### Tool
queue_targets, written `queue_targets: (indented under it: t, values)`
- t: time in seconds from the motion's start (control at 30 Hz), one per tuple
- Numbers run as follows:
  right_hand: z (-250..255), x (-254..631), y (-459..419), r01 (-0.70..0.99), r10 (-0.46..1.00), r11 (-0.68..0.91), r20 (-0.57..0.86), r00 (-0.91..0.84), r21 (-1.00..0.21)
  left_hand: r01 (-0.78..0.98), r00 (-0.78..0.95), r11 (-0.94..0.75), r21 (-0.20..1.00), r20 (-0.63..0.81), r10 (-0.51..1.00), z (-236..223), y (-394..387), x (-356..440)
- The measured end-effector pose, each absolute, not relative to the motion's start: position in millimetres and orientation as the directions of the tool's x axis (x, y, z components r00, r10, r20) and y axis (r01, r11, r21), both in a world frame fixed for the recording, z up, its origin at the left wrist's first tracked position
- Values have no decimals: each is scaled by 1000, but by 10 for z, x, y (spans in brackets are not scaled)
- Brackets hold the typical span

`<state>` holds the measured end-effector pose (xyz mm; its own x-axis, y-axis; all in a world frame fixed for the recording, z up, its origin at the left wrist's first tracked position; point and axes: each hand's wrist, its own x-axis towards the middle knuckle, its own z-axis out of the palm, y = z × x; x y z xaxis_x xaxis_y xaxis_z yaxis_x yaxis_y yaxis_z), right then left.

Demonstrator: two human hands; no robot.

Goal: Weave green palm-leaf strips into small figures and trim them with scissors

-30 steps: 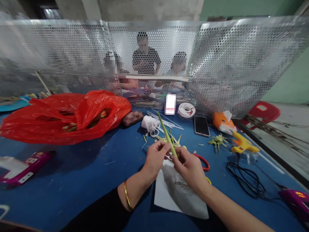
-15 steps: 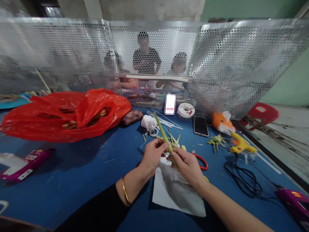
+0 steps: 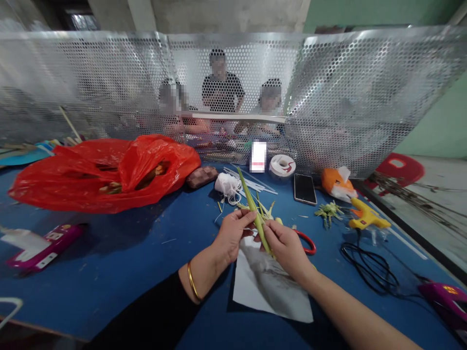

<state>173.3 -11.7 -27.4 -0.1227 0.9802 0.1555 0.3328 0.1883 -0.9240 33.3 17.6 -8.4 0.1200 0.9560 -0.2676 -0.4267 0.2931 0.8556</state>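
Note:
Between my two hands is a long, tapered green leaf stalk (image 3: 250, 197), its pointed tip slanting up and away to the left. My left hand (image 3: 233, 233) pinches it around the middle, thumb on top. Lower down, the fingers of my right hand (image 3: 284, 243) are closed on the same stalk near its thick end. Beneath the hands lies a white sheet of paper (image 3: 251, 291). Red-handled scissors (image 3: 308, 243) rest beside my right hand, mostly covered by it. Pale green plant trimmings (image 3: 269, 211) lie just beyond the fingers.
A red plastic bag (image 3: 98, 175) spreads across the left. White string (image 3: 228, 185), a ribbon roll (image 3: 282, 166) and a phone (image 3: 305, 188) sit at the back. On the right are a yellow glue gun (image 3: 368, 215) and black cable (image 3: 368, 270). A perforated metal screen (image 3: 343, 97) stands behind; people sit beyond it.
My right hand has shifted its grip slightly on the stalk, whose lower end now shows below the fingers. My left hand stays nearly in place, still pinching.

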Motion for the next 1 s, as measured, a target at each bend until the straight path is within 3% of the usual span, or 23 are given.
queue_targets:
  t: [0.3, 1.0]
  values:
    - [-229, 1752, -139, 631, 937, 309, 340, -76, -711, -233, 127, 256, 938, -232, 964, -50, 101, 383]
    - [-220, 1759, -134, 598, 946, 271, 322, -22, -754, -227, 85, 251, 941, -237, 968, -77, 92, 414]
